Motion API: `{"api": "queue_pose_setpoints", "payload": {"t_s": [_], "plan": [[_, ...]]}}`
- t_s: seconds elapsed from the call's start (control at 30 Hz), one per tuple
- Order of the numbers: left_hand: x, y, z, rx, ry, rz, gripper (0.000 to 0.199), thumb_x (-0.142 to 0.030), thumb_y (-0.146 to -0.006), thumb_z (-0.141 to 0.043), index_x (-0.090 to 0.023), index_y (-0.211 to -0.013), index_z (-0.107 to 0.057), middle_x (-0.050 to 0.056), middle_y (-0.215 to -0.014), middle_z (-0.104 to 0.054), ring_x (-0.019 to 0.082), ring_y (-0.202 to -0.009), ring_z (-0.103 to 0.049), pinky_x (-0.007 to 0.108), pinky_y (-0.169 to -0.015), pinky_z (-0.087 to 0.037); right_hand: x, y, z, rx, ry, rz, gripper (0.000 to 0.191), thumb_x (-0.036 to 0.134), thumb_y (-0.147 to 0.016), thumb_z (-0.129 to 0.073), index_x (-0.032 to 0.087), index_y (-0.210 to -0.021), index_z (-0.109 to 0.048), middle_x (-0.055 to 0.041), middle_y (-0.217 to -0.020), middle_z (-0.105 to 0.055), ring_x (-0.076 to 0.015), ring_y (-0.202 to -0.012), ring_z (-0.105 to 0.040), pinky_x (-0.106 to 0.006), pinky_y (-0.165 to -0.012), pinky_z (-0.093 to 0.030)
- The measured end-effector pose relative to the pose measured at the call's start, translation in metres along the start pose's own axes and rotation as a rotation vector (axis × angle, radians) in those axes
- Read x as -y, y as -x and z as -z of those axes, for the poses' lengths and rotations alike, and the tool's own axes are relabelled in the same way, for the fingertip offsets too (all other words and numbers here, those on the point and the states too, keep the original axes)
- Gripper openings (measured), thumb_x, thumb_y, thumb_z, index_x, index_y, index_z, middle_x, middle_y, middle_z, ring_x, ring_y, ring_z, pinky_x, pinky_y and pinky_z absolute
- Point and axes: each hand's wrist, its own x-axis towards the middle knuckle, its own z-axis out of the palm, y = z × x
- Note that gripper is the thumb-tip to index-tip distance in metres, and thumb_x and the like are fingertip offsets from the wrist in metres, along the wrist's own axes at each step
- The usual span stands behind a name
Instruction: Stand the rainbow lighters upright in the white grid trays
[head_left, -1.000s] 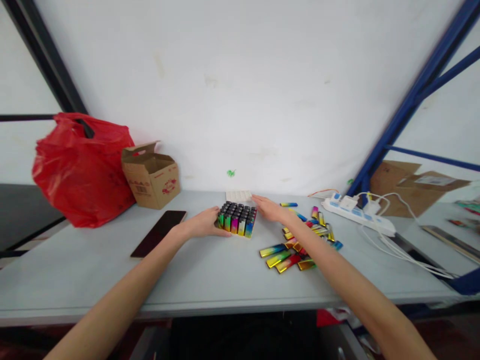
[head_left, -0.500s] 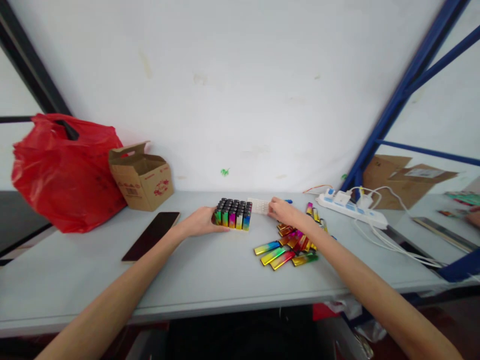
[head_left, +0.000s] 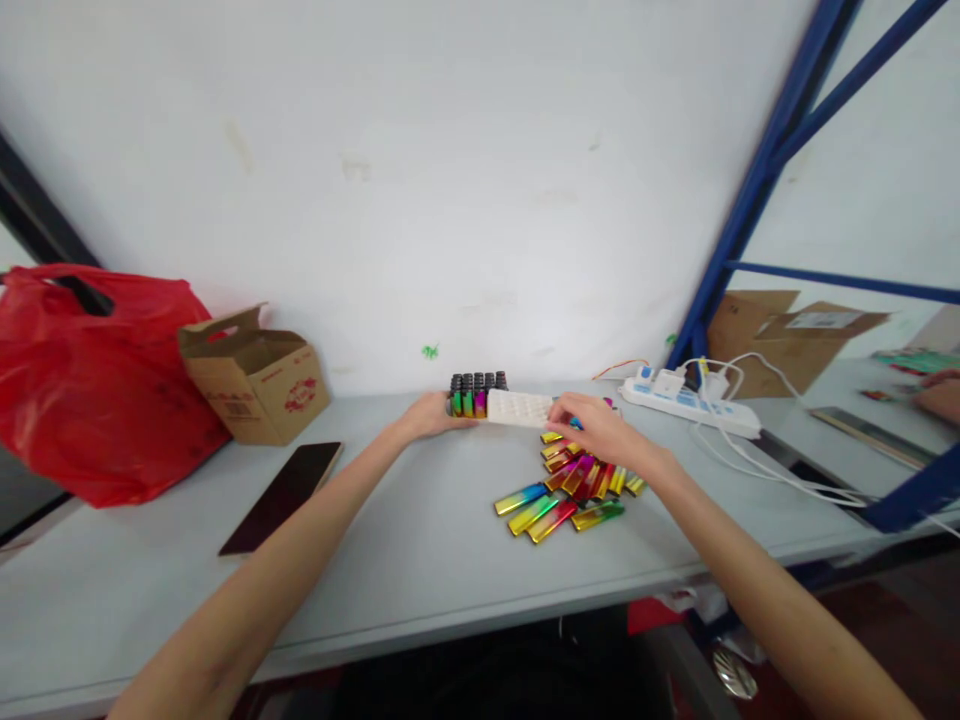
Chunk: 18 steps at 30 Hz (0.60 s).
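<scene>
Here we are, just past the centre of the worktop (head_left: 420,560), and both hands are busy! The left hand (head_left: 430,416) is clasped on the nine o'clock end of the upright lighters (head_left: 469,403), thumb along the near edge, the other fingers mostly hidden behind. Over at three o'clock, the right hand (head_left: 589,425) has the white tray (head_left: 517,407) pinched at its right end, fingers together on it. That tray sits at four o'clock of the upright lighters, covering part of them, its dimpled face tipped this way; whether it clears the worktop entirely, I can't tell. At five o'clock from it lies a fan of loose lighters (head_left: 559,500). The step in hand looks like handling the tray beside the packed rows; the next move calls for a firm left hold and a level tray, without knocking those rows.
</scene>
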Motion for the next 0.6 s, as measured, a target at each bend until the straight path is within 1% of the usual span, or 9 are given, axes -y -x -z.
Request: {"api": "queue_pose_setpoints", "payload": {"t_s": [0.07, 0.17, 0.23, 0.3, 0.33, 0.4, 0.47, 0.53, 0.6], "plan": [[0.000, -0.001, -0.001, -0.016, -0.074, 0.014, 0.070, -0.077, -0.071, -0.065, -0.018, -0.109, -0.070, 0.007, -0.090, -0.075, 0.028, -0.084, -0.068, 0.032, -0.069, -0.048, 0.009, 0.000, -0.016, 0.052, -0.031, 0.050, 0.014, 0.028, -0.098, -0.061, 0.018, -0.089, -0.065, -0.0055, -0.091, -0.068, -0.0194, -0.084, -0.062, -0.032, -0.081, -0.048], [0.003, 0.009, 0.005, 0.006, -0.146, 0.025, 0.083, -0.077, -0.073, -0.062, -0.014, -0.126, -0.065, 0.005, -0.079, -0.072, 0.026, -0.074, -0.066, 0.031, -0.062, -0.045, 0.022, -0.006, -0.039, 0.133, 0.001, 0.089, 0.012, 0.025, -0.098, -0.062, 0.018, -0.090, -0.065, -0.0066, -0.094, -0.068, -0.0201, -0.089, -0.062, -0.033, -0.084, -0.049], [0.008, 0.022, 0.013, 0.040, -0.142, 0.046, 0.093, -0.077, -0.072, -0.062, -0.010, -0.137, -0.058, 0.005, -0.079, -0.072, 0.026, -0.073, -0.066, 0.031, -0.063, -0.045, 0.030, -0.010, -0.050, 0.184, 0.041, 0.114, 0.010, 0.024, -0.098, -0.062, 0.017, -0.092, -0.066, -0.0076, -0.098, -0.068, -0.0205, -0.091, -0.063, -0.033, -0.085, -0.050], [0.011, 0.040, 0.021, 0.040, -0.131, 0.064, 0.090, -0.077, -0.078, -0.056, -0.007, -0.135, -0.061, 0.008, -0.084, -0.073, 0.026, -0.077, -0.067, 0.032, -0.068, -0.047, 0.033, -0.013, -0.053, 0.205, 0.048, 0.146, 0.012, 0.026, -0.099, -0.061, 0.017, -0.096, -0.068, -0.0084, -0.101, -0.069, -0.0207, -0.093, -0.064, -0.033, -0.088, -0.050], [0.010, 0.050, 0.024, 0.043, -0.111, 0.062, 0.086, -0.077, -0.082, -0.051, -0.009, -0.132, -0.063, 0.008, -0.086, -0.074, 0.025, -0.079, -0.067, 0.032, -0.070, -0.047, 0.032, -0.014, -0.052, 0.194, 0.039, 0.157, 0.015, 0.028, -0.100, -0.060, 0.017, -0.099, -0.070, -0.0085, -0.103, -0.070, -0.0208, -0.094, -0.065, -0.034, -0.089, -0.050], [0.006, 0.070, 0.029, 0.086, -0.067, 0.052, 0.081, -0.078, -0.083, -0.050, -0.013, -0.129, -0.067, 0.008, -0.090, -0.074, 0.025, -0.081, -0.068, 0.032, -0.073, -0.049, 0.021, -0.018, -0.045, 0.131, 0.024, 0.142, 0.021, 0.032, -0.102, -0.055, 0.018, -0.105, -0.071, -0.0085, -0.106, -0.071, -0.0208, -0.096, -0.066, -0.034, -0.092, -0.050], [-0.003, 0.086, 0.030, 0.119, -0.058, 0.024, 0.081, -0.080, -0.081, -0.054, -0.015, -0.127, -0.068, 0.009, -0.097, -0.073, 0.025, -0.087, -0.068, 0.032, -0.077, -0.050, -0.001, -0.025, -0.036, 0.061, 0.054, 0.064, 0.025, 0.030, -0.104, -0.050, 0.017, -0.108, -0.072, -0.0093, -0.106, -0.073, -0.0209, -0.097, -0.067, -0.034, -0.094, -0.049], [-0.013, 0.095, 0.028, 0.129, -0.106, -0.036, 0.085, -0.080, -0.074, -0.062, -0.017, -0.131, -0.067, 0.010, -0.103, -0.070, 0.027, -0.093, -0.067, 0.033, -0.084, -0.050, -0.031, -0.034, -0.026, 0.076, 0.155, -0.055, 0.024, 0.021, -0.102, -0.052, 0.014, -0.108, -0.074, -0.0121, -0.108, -0.075, -0.0222, -0.099, -0.069, -0.034, -0.094, -0.049], [-0.021, 0.096, 0.023, 0.140, -0.134, -0.081, 0.087, -0.078, -0.071, -0.068, -0.019, -0.135, -0.063, 0.010, -0.108, -0.067, 0.028, -0.097, -0.065, 0.033, -0.088, -0.050, -0.060, -0.044, -0.021, 0.125, 0.281, -0.201, 0.026, 0.012, -0.096, -0.055, 0.011, -0.115, -0.074, -0.0161, -0.119, -0.074, -0.0241, -0.109, -0.068, -0.033, -0.100, -0.046]]}}
